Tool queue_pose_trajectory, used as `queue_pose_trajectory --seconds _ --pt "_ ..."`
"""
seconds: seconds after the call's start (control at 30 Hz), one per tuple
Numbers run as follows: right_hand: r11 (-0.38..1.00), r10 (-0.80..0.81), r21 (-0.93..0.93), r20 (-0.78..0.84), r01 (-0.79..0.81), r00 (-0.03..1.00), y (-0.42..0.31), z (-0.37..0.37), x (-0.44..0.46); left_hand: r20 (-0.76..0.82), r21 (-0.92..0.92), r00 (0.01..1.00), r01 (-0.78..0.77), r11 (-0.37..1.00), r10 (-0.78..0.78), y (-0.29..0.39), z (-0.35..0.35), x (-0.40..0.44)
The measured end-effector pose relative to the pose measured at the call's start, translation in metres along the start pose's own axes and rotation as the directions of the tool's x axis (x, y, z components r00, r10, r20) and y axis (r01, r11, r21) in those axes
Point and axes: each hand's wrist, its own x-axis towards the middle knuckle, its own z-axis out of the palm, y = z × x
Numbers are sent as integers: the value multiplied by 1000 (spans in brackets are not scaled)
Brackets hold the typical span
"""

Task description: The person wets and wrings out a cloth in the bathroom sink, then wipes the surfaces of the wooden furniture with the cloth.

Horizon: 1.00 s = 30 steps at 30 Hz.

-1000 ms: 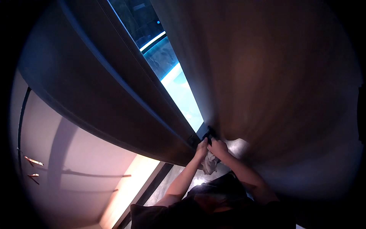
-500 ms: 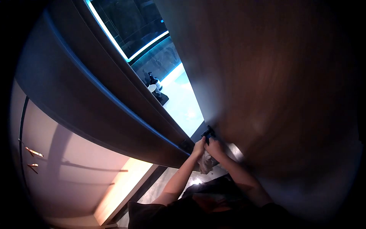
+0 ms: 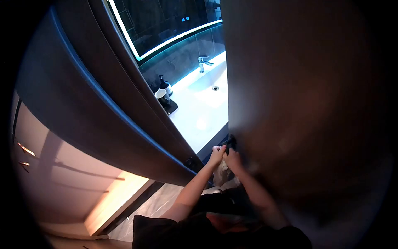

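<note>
- Door handle (image 3: 231,141): seen in the head view at the door (image 3: 298,83)'s edge, by the gap to the door frame (image 3: 124,87).
- Left hand (image 3: 216,156) and right hand (image 3: 233,159) are brought together at it, fingers curled; whether it is firmly gripped cannot be told.
- Pale, crumpled cloth-like item (image 3: 222,174) is seen below the hands; its holder cannot be told.
- Knuckles are probably best held clear of the frame, and the item away from the handle.
</note>
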Motion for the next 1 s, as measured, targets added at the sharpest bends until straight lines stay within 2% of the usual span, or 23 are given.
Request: queue_pose_trajectory --seconds 0.07,0.1,0.17,0.23,0.27,0.33,0.37,0.4,0.5,0.53,0.57,0.6,0.63,0.7,0.73,0.83,0.87,0.93,0.97,1.0 --pt "1000 -2 12 -27 2 1000 17 8 10 97 -78 994 -46 996 53 22 1 -9" --pt "1000 -1 25 -45 2 999 22 11 13 143 -20 979 -145 989 146 18 3 -3" --pt "999 8 47 -91 -3 996 31 11 17 285 73 939 -220 973 191 1 12 19" --pt "999 35 40 -134 -30 990 38 5 21 269 153 931 -294 943 247 10 23 23" --pt "999 35 -32 -148 -40 988 41 2 21 287 164 922 -314 935 259 9 29 26" --pt "1000 23 -2 -195 -23 981 55 3 24 310 221 901 -380 898 304 4 39 36" --pt "1000 17 17 -215 -14 976 61 7 26 331 185 887 -397 899 323 -2 44 40" --pt "997 75 30 -193 -70 978 65 11 27 341 161 889 -375 913 305 -8 48 46" --pt "974 131 219 -341 -57 931 68 4 33 361 132 883 -367 921 300 -14 70 67" --pt "970 164 227 -336 -89 927 77 7 38 384 139 876 -367 920 292 -16 76 73" --pt "975 107 219 -412 -16 905 87 10 43 408 144 868 -367 919 283 -17 82 80" --pt "979 -80 118 -540 169 838 95 8 50 428 176 856 -394 902 290 -13 89 85" --pt "949 -253 -18 -641 316 724 98 11 42 447 153 846 -392 907 291 -17 88 77" --pt "945 -303 -97 -620 313 724 101 -2 34 463 107 835 -384 917 295 -7 94 63" --pt "940 -326 -126 -605 316 726 101 -11 33 478 29 837 -319 947 267 -2 101 60" --pt "960 -267 -87 -562 265 783 99 -31 51 493 8 742 -527 850 455 -19 134 95" --pt "965 -260 -133 -543 224 798 105 -34 66 518 28 791 -395 918 325 -23 142 110" --pt "983 -182 -116 -453 145 873 130 -16 89 544 156 739 -554 818 398 -47 153 135" --pt "988 -139 -115 -387 102 912 133 -27 104 554 212 719 -609 764 419 -38 163 143" --pt "982 -146 -169 -382 86 912 131 -49 117 562 209 725 -591 779 399 -18 175 144"
